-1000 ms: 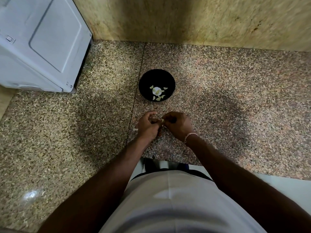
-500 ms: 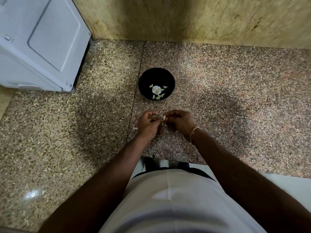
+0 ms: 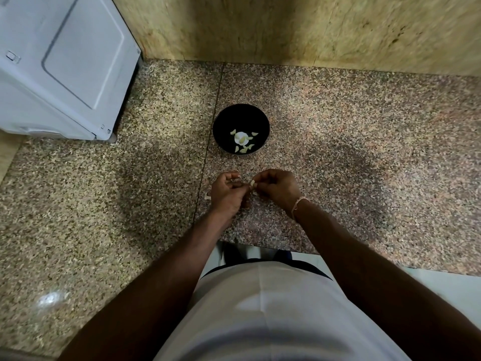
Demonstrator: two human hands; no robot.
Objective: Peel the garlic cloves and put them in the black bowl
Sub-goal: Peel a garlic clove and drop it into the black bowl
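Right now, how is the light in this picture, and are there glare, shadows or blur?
Head view: dim, soft light; a bright glare spot on the counter at lower left; broad soft shadows on the stone either side of the hands; the wall at top is smeared; straight edges bend from the wide lens; the garlic clove between the fingertips is too small to show detail.

The table [image 3: 364, 142] is speckled stone, brown and pink, with a thin line running across it. Behind it stands a yellow-brown wall [image 3: 286, 27]. A big white machine [image 3: 57, 63] sits at the back left. A bright light spot [image 3: 50, 299] shines near the front.
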